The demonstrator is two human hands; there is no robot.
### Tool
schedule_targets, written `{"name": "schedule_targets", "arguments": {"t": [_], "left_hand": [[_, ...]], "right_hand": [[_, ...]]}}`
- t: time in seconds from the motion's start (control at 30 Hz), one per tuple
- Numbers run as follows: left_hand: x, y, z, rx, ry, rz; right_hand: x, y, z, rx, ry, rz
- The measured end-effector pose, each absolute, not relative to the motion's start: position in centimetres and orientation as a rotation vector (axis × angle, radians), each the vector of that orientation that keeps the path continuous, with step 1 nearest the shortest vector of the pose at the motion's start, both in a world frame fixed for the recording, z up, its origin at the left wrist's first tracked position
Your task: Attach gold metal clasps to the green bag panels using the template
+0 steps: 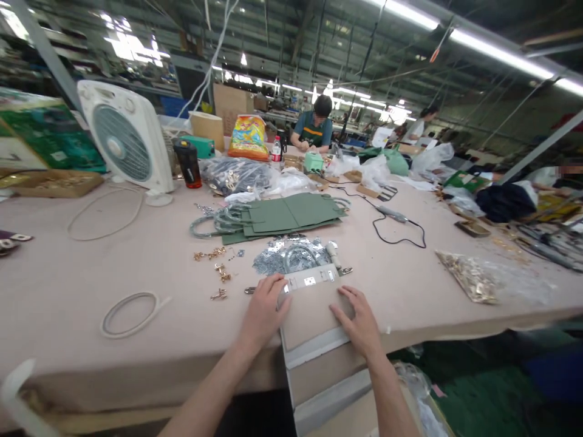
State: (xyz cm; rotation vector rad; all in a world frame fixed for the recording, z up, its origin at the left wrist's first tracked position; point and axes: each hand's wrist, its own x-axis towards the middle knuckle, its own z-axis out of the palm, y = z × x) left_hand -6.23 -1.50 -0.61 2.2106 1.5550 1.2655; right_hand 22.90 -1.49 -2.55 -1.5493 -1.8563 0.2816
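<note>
A beige and grey panel lies flat at the table's front edge, its lower part hanging over the edge towards me. Small metal plates sit in a row along its far grey strip. My left hand rests at the panel's far left corner, fingers stretched out and thumb apart. On the right side, my right hand lies on the panel with its fingers spread. Just beyond the panel is a heap of small metal plates, with a clear curved tube on it.
Green panels with handles lie farther back. Gold-coloured fittings lie left, near a coiled strip. A bag of metal parts sits right, a corded tool behind it. A fan stands back left; a co-worker sits opposite.
</note>
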Motion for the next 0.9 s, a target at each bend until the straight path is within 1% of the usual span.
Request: {"name": "schedule_targets", "arguments": {"t": [0.2,0.3,0.4,0.53,0.67,0.77,0.9], "left_hand": [[-5.0,-2.4,1.2,2.336,1.606,1.274],[-1.9,-2.0,2.5,2.457,1.418,1.203],[2.3,-0.6,3.4,2.515,1.285,1.032],[6.4,1.7,2.5,2.496,1.42,0.848],[7.3,2.6,-0.1,2.446,1.524,0.825],[7.1,2.6,-1.2,2.45,1.549,0.808],[7.1,2.4,-0.8,2.487,1.544,0.787]], "right_hand": [[22.7,-1.6,-2.8,-1.546,-1.882,0.17],[22.4,-1.8,-2.7,-1.572,-1.884,0.131],[22.2,-1.7,-2.7,-1.578,-1.871,0.115],[22.5,-1.8,-3.9,-1.562,-1.833,0.129],[23.6,-1.4,-4.9,-1.509,-1.793,0.234],[24.8,0.6,-2.9,-1.459,-1.659,0.397],[25.5,7.4,1.8,-1.41,-1.525,0.461]]}}
